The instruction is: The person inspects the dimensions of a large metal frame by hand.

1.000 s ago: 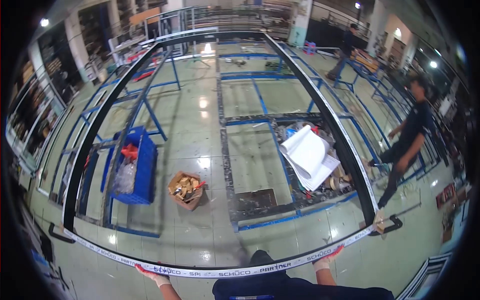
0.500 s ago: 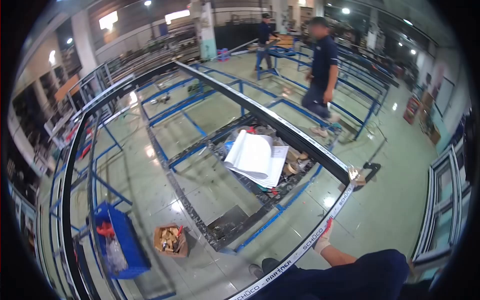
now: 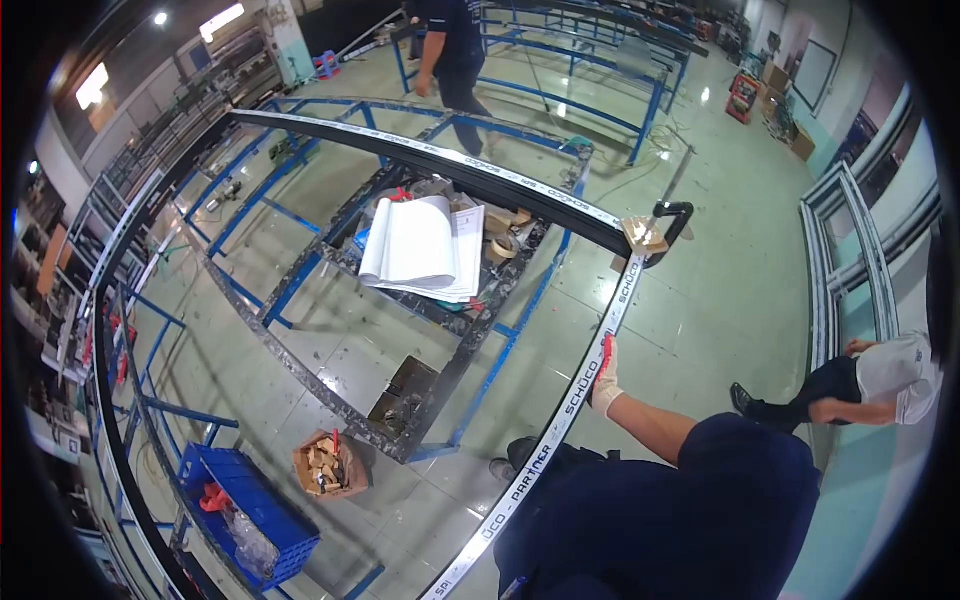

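Observation:
My right hand (image 3: 605, 380), in a pale glove with red on it, closes on the near bar of a large window frame (image 3: 575, 395). Printed white film covers that bar, and its other sides are black. Beyond the hand, a black clamp (image 3: 682, 230) grips the frame's corner with a pale wooden block (image 3: 645, 236). My left hand is out of view. Rolled white paper sheets (image 3: 410, 245) lie inside the frame's outline, on a lower shelf of the blue stand.
Blue metal stands (image 3: 480, 370) support the frame. A blue crate (image 3: 250, 510) and a box of wood blocks (image 3: 325, 465) stand at lower left. One person (image 3: 460, 60) is beyond the frame; another (image 3: 870, 385) is at right, near leaning window frames (image 3: 850, 250).
My view has swung right and down, so the frame appears higher and further left. A person has come into view at right. My right hand remains on the bar.

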### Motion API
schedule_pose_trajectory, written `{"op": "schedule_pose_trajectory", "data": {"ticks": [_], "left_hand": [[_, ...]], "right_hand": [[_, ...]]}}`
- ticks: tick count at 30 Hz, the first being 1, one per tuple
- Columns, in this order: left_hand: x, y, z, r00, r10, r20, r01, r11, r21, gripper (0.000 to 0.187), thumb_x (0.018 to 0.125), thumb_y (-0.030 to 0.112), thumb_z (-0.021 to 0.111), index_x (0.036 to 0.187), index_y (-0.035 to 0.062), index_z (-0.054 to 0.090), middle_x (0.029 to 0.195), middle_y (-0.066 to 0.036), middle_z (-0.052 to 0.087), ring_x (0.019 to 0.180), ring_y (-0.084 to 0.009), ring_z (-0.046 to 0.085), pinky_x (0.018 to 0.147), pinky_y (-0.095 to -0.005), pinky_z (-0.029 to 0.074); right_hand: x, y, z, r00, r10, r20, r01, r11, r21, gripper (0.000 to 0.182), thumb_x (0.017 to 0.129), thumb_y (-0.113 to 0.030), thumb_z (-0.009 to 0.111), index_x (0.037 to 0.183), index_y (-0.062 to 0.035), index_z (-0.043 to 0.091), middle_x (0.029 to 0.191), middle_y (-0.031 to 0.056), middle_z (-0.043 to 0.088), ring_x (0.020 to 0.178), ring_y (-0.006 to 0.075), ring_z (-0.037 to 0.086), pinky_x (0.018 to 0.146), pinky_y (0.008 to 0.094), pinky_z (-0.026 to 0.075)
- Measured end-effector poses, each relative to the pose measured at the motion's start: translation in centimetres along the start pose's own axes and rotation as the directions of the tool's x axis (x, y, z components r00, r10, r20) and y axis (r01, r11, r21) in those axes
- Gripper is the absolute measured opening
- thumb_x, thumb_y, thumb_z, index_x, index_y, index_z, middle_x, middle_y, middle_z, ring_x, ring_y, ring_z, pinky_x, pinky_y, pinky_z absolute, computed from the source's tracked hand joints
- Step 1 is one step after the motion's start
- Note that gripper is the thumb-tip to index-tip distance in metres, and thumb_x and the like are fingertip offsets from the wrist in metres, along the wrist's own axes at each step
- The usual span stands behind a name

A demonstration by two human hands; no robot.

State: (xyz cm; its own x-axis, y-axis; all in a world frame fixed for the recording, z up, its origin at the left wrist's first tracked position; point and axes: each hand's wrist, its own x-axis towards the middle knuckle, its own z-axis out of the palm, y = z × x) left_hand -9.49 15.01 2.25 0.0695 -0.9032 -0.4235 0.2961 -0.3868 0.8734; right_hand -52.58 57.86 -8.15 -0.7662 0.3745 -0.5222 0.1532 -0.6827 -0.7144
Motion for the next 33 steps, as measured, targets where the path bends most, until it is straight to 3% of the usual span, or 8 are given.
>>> {"op": "schedule_pose_trajectory", "data": {"ticks": [7,15,17,25,28,29,32,33], "left_hand": [[-0.4,0.7,-1.9,0.999,0.02,-0.036,-0.023,0.994,-0.104,0.104,0.081,0.088,0.04,0.157,0.0168,0.035,0.16,-0.011,0.038,0.144,-0.0387,0.036,0.12,-0.0548,0.03],[-1.4,1.8,-1.1,0.994,-0.019,-0.108,0.007,0.994,-0.112,0.107,0.081,0.09,0.036,0.156,0.0141,0.038,0.16,-0.012,0.039,0.145,-0.0382,0.036,0.12,-0.0531,0.029],[3.7,-1.5,-6.2,0.995,0.067,-0.071,-0.074,0.992,-0.101,0.108,0.08,0.09,0.037,0.156,0.0129,0.038,0.159,-0.012,0.039,0.144,-0.0376,0.036,0.12,-0.0536,0.029],[0.7,0.9,-3.2,0.99,-0.045,-0.131,0.029,0.992,-0.121,0.105,0.08,0.089,0.036,0.154,0.0148,0.041,0.158,-0.011,0.041,0.143,-0.0376,0.038,0.119,-0.0543,0.031],[1.9,0.2,-4.3,0.99,-0.075,-0.119,0.056,0.986,-0.158,0.104,0.081,0.088,0.035,0.154,0.0151,0.04,0.157,-0.011,0.042,0.143,-0.037,0.038,0.118,-0.0546,0.031],[2.2,0.1,-4.6,0.991,-0.084,-0.107,0.051,0.958,-0.281,0.086,0.088,0.075,0.045,0.147,0.0127,0.049,0.149,-0.013,0.051,0.137,-0.0376,0.046,0.116,-0.0542,0.035],[3.9,-3.8,-7.4,0.959,0.277,-0.061,-0.281,0.955,-0.093,0.091,0.079,0.084,0.052,0.155,0.0416,0.024,0.161,0.001,0.026,0.136,-0.0282,0.041,0.089,-0.0492,0.052],[5.4,-3.3,-8.0,0.989,0.027,-0.145,-0.063,0.966,-0.25,0.098,0.076,0.086,0.054,0.156,0.0388,0.024,0.162,0.003,0.025,0.137,-0.0275,0.039,0.084,-0.0469,0.053]], "right_hand": [[0.8,-0.1,-0.5,0.982,0.029,0.185,-0.048,0.994,0.095,0.085,0.08,-0.073,0.066,0.142,-0.0164,0.052,0.129,0.0054,0.059,0.121,0.0247,0.052,0.107,0.0389,0.041],[4.2,0.5,-3.1,0.992,0.06,0.113,-0.06,0.998,-0.004,0.089,0.086,-0.072,0.06,0.152,-0.0142,0.041,0.145,0.0045,0.05,0.13,0.0245,0.048,0.109,0.0371,0.04],[2.7,-0.2,-2.2,0.987,0.084,0.136,-0.083,0.996,-0.016,0.088,0.086,-0.072,0.059,0.151,-0.0148,0.042,0.143,0.0048,0.052,0.128,0.0247,0.05,0.108,0.0371,0.041],[2.0,-0.4,-2.1,0.987,0.071,0.144,-0.06,0.995,-0.082,0.081,0.087,-0.078,0.053,0.139,-0.0165,0.052,0.131,0.0032,0.058,0.118,0.0227,0.055,0.1,0.0371,0.046],[3.0,-0.2,-3.1,0.984,0.095,0.154,-0.083,0.993,-0.083,0.085,0.088,-0.078,0.051,0.148,-0.0179,0.044,0.143,0.0035,0.05,0.128,0.0242,0.048,0.109,0.0381,0.039],[3.0,-0.2,-3.2,0.984,0.109,0.14,-0.099,0.992,-0.079,0.086,0.088,-0.078,0.05,0.15,-0.0183,0.042,0.147,0.0037,0.047,0.131,0.0249,0.046,0.111,0.0388,0.036],[5.1,0.1,-5.4,0.966,0.113,0.234,-0.102,0.993,-0.057,0.09,0.089,-0.079,0.048,0.155,-0.019,0.035,0.155,0.0041,0.039,0.138,0.0266,0.039,0.117,0.0406,0.029],[5.5,0.5,-5.4,0.955,0.127,0.267,-0.115,0.992,-0.059,0.091,0.089,-0.079,0.047,0.156,-0.019,0.034,0.156,0.0043,0.038,0.14,0.0271,0.038,0.118,0.0412,0.028]]}}
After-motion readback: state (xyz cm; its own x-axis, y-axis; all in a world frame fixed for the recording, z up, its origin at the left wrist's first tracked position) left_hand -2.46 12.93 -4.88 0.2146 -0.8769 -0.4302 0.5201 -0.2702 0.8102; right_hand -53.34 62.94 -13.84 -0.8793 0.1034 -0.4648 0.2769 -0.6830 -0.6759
